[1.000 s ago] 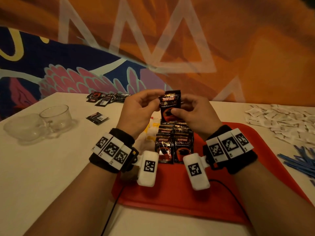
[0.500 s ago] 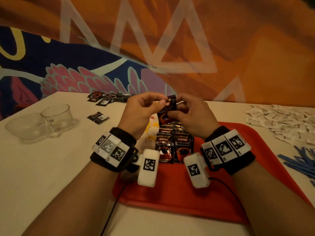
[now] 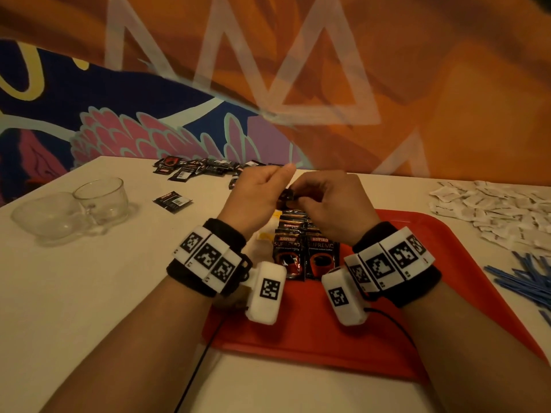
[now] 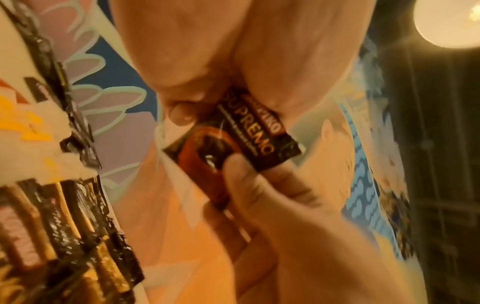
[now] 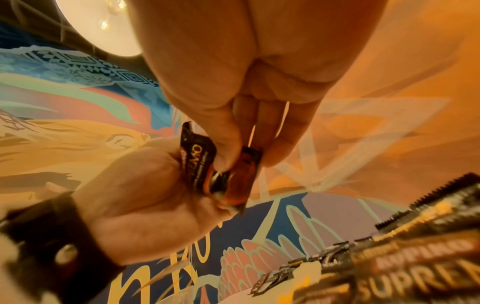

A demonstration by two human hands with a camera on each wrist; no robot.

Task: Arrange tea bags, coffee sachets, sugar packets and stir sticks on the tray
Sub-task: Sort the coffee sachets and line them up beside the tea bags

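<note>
1. Nearest me, the flat red plastic tray (image 3: 313,332) lies on the pale table (image 3: 89,293).
2. On the tray, two rows of black-and-red Kopiko Supremo coffee sachets (image 3: 304,257) overlap like shingles.
3. Just above those rows, my left hand (image 3: 256,198) and right hand (image 3: 331,204) both pinch one small black coffee sachet (image 4: 233,144) between thumb and fingers.
4. At 9 o'clock stand two clear glass cups (image 3: 71,210).
5. At 3 o'clock lie thin blue stir sticks (image 3: 524,278); farther, white paper packets (image 3: 501,210).
6. At 11 o'clock, loose dark sachets (image 3: 193,169) are scattered.
</note>
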